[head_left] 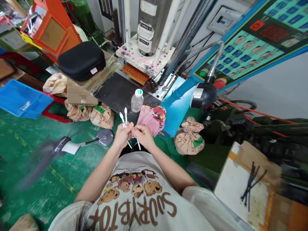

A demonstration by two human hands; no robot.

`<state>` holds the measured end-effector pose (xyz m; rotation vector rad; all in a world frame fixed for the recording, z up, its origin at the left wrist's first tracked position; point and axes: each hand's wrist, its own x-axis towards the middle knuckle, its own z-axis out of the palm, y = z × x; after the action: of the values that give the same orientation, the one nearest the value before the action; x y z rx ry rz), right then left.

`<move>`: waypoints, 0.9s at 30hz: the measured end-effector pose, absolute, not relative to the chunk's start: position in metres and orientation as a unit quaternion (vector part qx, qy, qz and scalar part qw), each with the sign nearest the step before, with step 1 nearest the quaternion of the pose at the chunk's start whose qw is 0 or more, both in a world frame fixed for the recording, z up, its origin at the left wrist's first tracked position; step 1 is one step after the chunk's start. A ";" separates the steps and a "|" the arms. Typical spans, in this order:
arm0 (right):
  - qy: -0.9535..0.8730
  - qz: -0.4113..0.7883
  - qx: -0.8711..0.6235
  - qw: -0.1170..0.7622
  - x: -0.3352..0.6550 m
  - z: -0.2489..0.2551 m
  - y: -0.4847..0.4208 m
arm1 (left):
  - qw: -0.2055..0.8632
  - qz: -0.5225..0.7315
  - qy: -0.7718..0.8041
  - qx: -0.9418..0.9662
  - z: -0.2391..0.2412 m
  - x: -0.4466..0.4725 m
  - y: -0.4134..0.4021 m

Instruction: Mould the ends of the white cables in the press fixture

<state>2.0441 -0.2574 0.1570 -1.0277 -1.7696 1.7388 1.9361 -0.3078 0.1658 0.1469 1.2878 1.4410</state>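
Note:
Two short white cables [125, 112] with plug ends stand up out of my left hand [122, 135], which is closed around them. White cable tails [138, 144] stick out below my hands. My right hand [144, 137] is pinched against the left fingertips, and one white tail comes out beneath its fingers. What lies between the fingertips is partly hidden. Just beyond my hands, a clear plastic bottle [137, 102] with a white and green cap stands on the dark machine table [115, 91]. A pink printed cloth [150, 120] lies beside the right hand.
A press [146, 56] with metal columns rises ahead, its control panel [247, 51] at right. A black case [81, 61] sits left of the table. Paper-wrapped bundles [190, 138], a blue bin [24, 98] and a fan [69, 146] surround me. Black cables [251, 184] lie on a box at right.

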 end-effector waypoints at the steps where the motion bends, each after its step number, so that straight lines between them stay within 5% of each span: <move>1: -0.648 0.628 -0.368 0.226 2.044 0.157 -0.258 | 0.574 0.609 0.544 0.062 0.167 1.936 -0.309; 8: -0.781 0.514 -0.291 0.202 2.062 0.175 -0.263 | 0.568 0.641 0.511 0.075 0.171 1.925 -0.310; 14: -0.669 0.692 -0.247 0.114 2.094 0.161 -0.236 | 0.584 0.655 0.464 0.119 0.177 1.900 -0.308; 20: -0.504 0.737 -0.363 0.267 2.081 0.150 -0.216 | 0.678 0.578 0.418 0.178 0.173 1.913 -0.315; 27: -0.514 0.766 -0.303 0.238 2.049 0.170 -0.221 | 0.757 0.468 0.406 0.208 0.162 1.933 -0.321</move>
<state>2.0494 -0.2211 0.1701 -0.8313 -1.4092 2.0993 1.9326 -0.3211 0.1615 0.4522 0.8842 1.0190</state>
